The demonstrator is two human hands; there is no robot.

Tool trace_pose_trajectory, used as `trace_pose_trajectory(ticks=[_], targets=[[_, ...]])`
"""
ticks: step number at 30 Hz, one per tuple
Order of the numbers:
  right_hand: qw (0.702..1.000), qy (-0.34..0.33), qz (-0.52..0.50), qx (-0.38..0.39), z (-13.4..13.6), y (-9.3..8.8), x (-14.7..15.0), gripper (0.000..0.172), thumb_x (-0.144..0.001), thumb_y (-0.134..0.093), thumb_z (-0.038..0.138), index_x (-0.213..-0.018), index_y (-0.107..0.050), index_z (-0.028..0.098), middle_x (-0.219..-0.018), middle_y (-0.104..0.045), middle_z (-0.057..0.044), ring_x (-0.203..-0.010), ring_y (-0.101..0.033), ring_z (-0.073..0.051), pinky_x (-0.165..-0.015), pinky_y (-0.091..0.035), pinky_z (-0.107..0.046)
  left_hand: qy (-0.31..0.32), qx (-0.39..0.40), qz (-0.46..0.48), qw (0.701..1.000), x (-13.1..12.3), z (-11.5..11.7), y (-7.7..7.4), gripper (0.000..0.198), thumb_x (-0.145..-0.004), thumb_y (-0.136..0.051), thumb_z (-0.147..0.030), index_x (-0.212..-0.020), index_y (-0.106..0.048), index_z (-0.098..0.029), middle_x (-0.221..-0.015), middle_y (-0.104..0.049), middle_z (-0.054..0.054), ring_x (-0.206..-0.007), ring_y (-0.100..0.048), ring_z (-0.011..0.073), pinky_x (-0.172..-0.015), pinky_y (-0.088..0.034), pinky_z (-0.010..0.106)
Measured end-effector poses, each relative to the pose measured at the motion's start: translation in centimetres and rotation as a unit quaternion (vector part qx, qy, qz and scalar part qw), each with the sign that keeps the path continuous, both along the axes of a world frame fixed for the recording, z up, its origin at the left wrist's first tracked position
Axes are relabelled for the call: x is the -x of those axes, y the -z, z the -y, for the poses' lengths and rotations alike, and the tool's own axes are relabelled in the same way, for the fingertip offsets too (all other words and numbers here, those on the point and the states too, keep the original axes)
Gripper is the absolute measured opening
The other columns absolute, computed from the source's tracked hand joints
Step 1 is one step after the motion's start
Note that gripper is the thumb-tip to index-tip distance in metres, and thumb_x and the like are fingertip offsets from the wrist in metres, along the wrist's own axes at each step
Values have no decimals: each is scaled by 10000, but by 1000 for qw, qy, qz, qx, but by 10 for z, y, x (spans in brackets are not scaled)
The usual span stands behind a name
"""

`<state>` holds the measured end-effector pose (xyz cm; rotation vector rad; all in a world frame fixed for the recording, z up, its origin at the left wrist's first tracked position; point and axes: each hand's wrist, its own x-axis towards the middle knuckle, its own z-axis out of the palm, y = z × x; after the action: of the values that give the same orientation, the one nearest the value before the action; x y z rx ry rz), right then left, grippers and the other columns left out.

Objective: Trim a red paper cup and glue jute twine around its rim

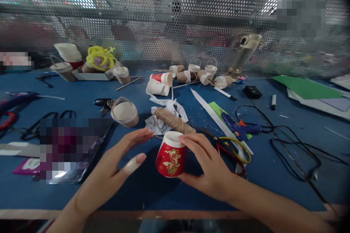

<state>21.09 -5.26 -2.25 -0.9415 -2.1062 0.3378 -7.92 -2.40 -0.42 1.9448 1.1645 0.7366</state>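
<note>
A red paper cup (pixel 171 156) with a gold printed figure and a white upper band is in front of me. My right hand (pixel 210 167) grips its right side, fingertips at the upper edge and thumb low down. To the left of the cup, my left hand (pixel 120 160) is open, thumb and fingers apart, not touching it. A white wrap covers part of that thumb. Just behind the cup lie a roll of brown twine (pixel 173 119) and some white lace ribbon (pixel 157 124). A small twine-covered basket (pixel 125 113) with a handle stands behind my left hand.
Yellow-handled scissors (pixel 235 147) and a blue glue gun (pixel 240 127) with a black cord lie to the right. Several small baskets (pixel 188 76) and paper cups (pixel 158 86) are farther back. A clear bottle (pixel 244 56) stands near the perforated metal screen (pixel 153 40).
</note>
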Motion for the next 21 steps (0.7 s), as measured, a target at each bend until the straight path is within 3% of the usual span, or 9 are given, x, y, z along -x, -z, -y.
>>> trace_pose_trajectory(ticks=[3, 8, 13, 14, 17, 19, 21], targets=[[1000, 23, -5, -17, 2, 1, 0, 709, -937, -734, 283, -1549, -383, 213, -1400, -564, -148, -1309, -559, -297, -1139, -510, -454, 52, 56, 70, 995, -29, -3, -7, 580, -1010, -647, -414, -1542, -416, -408, -1585, -571, 34, -1437, -574, 279, -1173, -500, 374], [997, 57, -5, -43, 1, 3, 2, 685, -962, -717, 327, -1553, -390, 208, -1381, -559, -154, -1257, -565, -306, -1091, -531, -476, 85, 112, 39, 989, -64, -13, -13, 818, -894, -800, -454, -1572, -350, -374, -1595, -548, 86, -1417, -574, 353, -1126, -529, 461], [996, 48, -1, -76, -4, -11, -16, 771, -970, -666, 591, -1558, -395, 172, -1424, -555, -184, -1335, -555, -303, -1126, -517, -451, 102, 181, 116, 971, -81, -32, -11, 785, -885, -798, -486, -1527, -389, -293, -1540, -576, 114, -1405, -570, 347, -1137, -505, 459], [995, 59, -4, -75, -3, -16, -24, 713, -985, -638, 596, -1527, -441, 176, -1430, -560, -181, -1359, -548, -296, -1138, -509, -439, 96, 192, 129, 968, -81, -36, -10, 788, -873, -815, -475, -1514, -397, -289, -1531, -580, 111, -1390, -583, 337, -1138, -501, 453], [984, 161, 10, -73, 2, -27, -61, 255, -1074, -543, 249, -1316, -618, 218, -1298, -660, -115, -1239, -634, -230, -1095, -518, -391, 81, 242, 162, 953, -78, -41, -7, 762, -857, -839, -447, -1472, -415, -296, -1476, -620, 93, -1309, -647, 308, -1095, -530, 432], [966, 236, 59, -84, 5, -26, -93, 222, -1034, -534, 122, -1185, -667, 216, -1166, -705, -96, -1122, -677, -230, -1016, -549, -402, 70, 272, 177, 943, -74, -42, -5, 737, -844, -855, -434, -1441, -444, -301, -1426, -657, 74, -1284, -666, 299, -1080, -538, 416], [945, 282, 152, -73, 5, -19, -125, 279, -1008, -486, 95, -1194, -672, 192, -1171, -718, -124, -1118, -687, -280, -987, -566, -472, 54, 287, 198, 936, -70, -41, -4, 739, -813, -883, -422, -1420, -478, -302, -1398, -682, 62, -1283, -668, 298, -1085, -535, 404]])
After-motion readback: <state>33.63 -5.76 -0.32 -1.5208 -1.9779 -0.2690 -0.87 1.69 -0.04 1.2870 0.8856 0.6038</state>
